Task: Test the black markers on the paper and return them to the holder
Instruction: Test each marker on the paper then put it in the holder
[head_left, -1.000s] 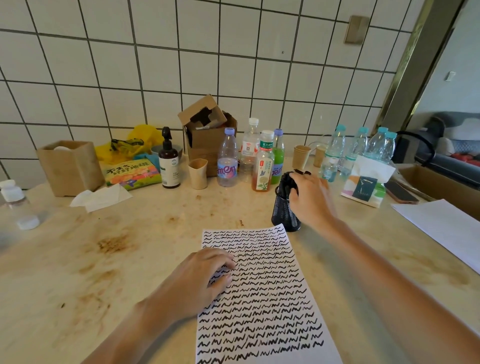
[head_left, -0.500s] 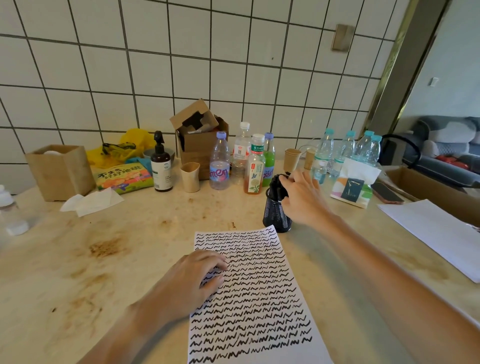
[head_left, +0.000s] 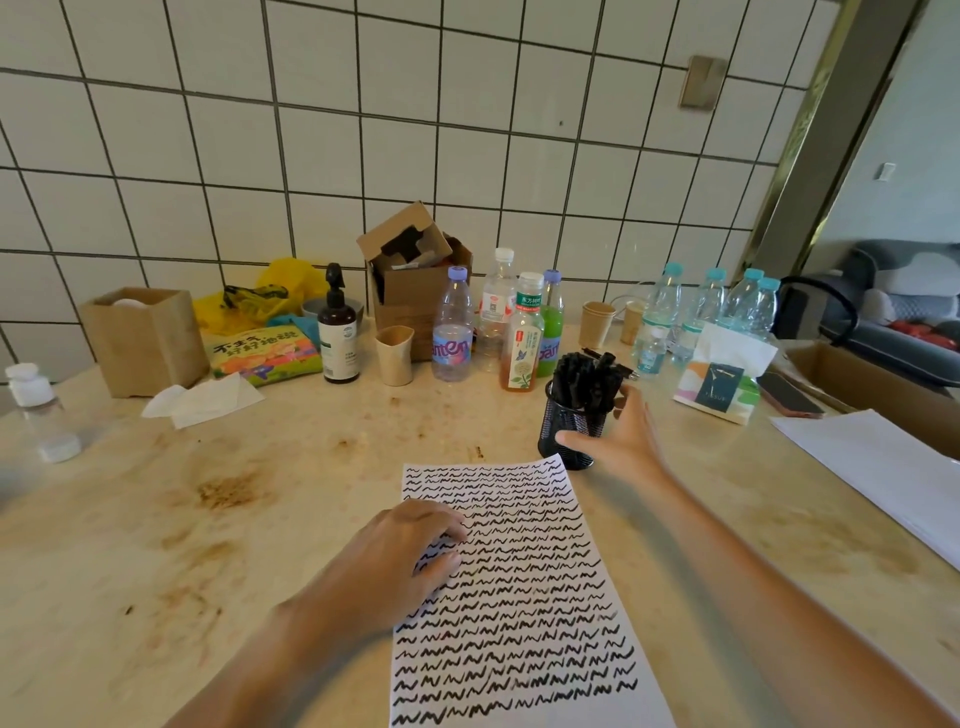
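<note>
A white paper (head_left: 524, 597) covered in rows of black squiggles lies on the counter in front of me. Just beyond its top right corner stands a black mesh holder (head_left: 569, 426) packed with several black markers (head_left: 587, 374). My right hand (head_left: 623, 436) grips the holder's side, thumb across the front and fingers behind it. My left hand (head_left: 395, 566) rests on the paper's left edge with loosely bent fingers and holds nothing.
Bottles (head_left: 522, 338), paper cups (head_left: 395, 356), a pump bottle (head_left: 337, 338) and a cardboard box (head_left: 415, 291) line the tiled wall. A tissue pack (head_left: 722, 379), a phone (head_left: 787, 395) and white sheets (head_left: 883, 467) lie to the right. A wooden box (head_left: 143, 340) stands far left.
My right hand has dropped from the marker tops to the side of the holder and now wraps around it. The left hand has stayed on the paper.
</note>
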